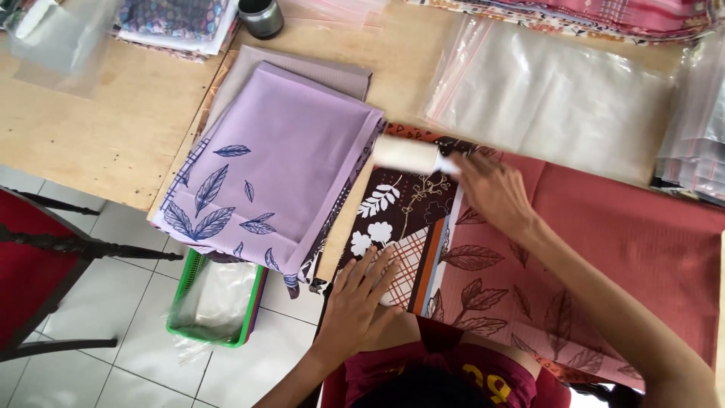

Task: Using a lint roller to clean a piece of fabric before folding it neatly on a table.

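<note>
The right hand (495, 193) was closed in a grip on the handle of a white cylindrical lint roller (406, 155), whose roll lay across the far edge of a dark brown folded cloth printed with white flowers and orange stripes (400, 219). The left hand (362, 295) lay flat and open, fingers spread, pressing the near end of that same cloth — holding nothing. The brown cloth sat on a terracotta-red fabric with a dark leaf print (604, 249), spread over the pale wooden worktop (83, 128). At nine o'clock from the roller lay a stack of folded lilac cloth with navy leaf motifs (279, 166), just beside the brown one. At two o'clock, clear zip-top plastic bags (551, 98) rested on the worktop. Down at seven o'clock, on the white tiled floor (128, 302), stood a green plastic basket (215, 298) holding clear plastic.
</note>
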